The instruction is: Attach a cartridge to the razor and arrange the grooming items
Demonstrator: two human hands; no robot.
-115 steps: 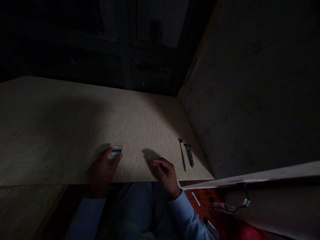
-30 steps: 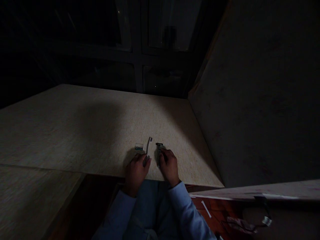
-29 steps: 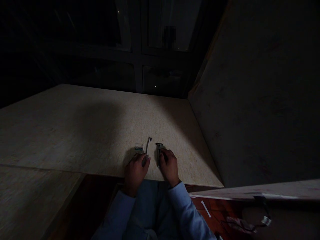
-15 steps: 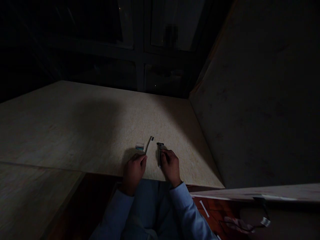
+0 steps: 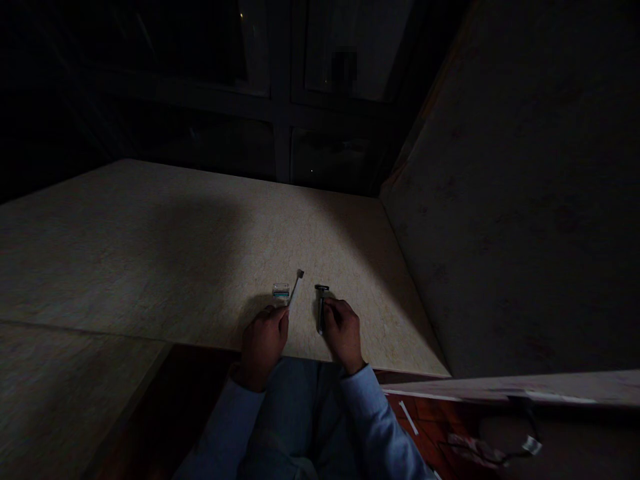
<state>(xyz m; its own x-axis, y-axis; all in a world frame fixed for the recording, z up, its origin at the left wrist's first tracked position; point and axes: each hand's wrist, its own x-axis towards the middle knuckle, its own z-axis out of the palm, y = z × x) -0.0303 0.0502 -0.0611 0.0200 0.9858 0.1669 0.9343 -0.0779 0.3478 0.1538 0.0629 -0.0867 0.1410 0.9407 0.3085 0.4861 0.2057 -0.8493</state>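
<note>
A toothbrush (image 5: 295, 290) with a pale handle and dark bristles is pinched in my left hand (image 5: 264, 341). Its head points away from me and leans a little to the right; the lower handle is hidden by my fingers. My right hand (image 5: 344, 333) has its thumb and fingers closed on the handle of a razor (image 5: 321, 313), whose dark head is farthest from me. Just beyond my left hand lies a small clear case (image 5: 281, 291) with a blue-green strip, perhaps a blade cartridge.
The marble-patterned table (image 5: 200, 267) runs off to the left, with a second surface (image 5: 75, 387) lower left. A wall panel (image 5: 515, 233) borders the right side. Behind stands a dark window (image 5: 325, 153). On the red floor lie a white strip (image 5: 409, 418) and a cable (image 5: 500, 460).
Earlier, my left hand was at the case, while toothbrush and razor lay at the right. Both now sit in my hands beside the case. In the last second the toothbrush has turned in my left hand.
</note>
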